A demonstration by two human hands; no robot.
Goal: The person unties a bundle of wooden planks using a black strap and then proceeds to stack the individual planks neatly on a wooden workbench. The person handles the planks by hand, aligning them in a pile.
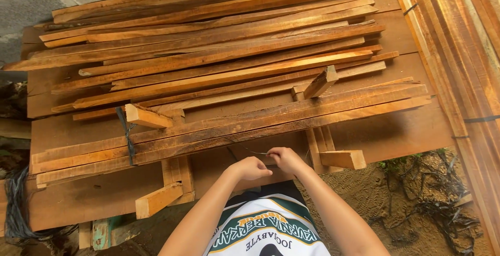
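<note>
A thin dark cord [249, 152] runs between both hands at the near edge of the counter [411, 131], just below a bundle of long wooden slats [234, 128]. The left hand [251, 168] is closed in a loose fist on the cord; the right hand [284, 157] pinches its other end. A dark strap [126, 131] already binds the bundle's left end, which rests on short wooden blocks [159, 199]. Behind lies a loose pile of slats [219, 42] — and, to the right, strapped planks [458, 53].

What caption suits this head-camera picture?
Both hands, left hand and right hand, pinch a thin strand beside bundled wooden slats.
</note>
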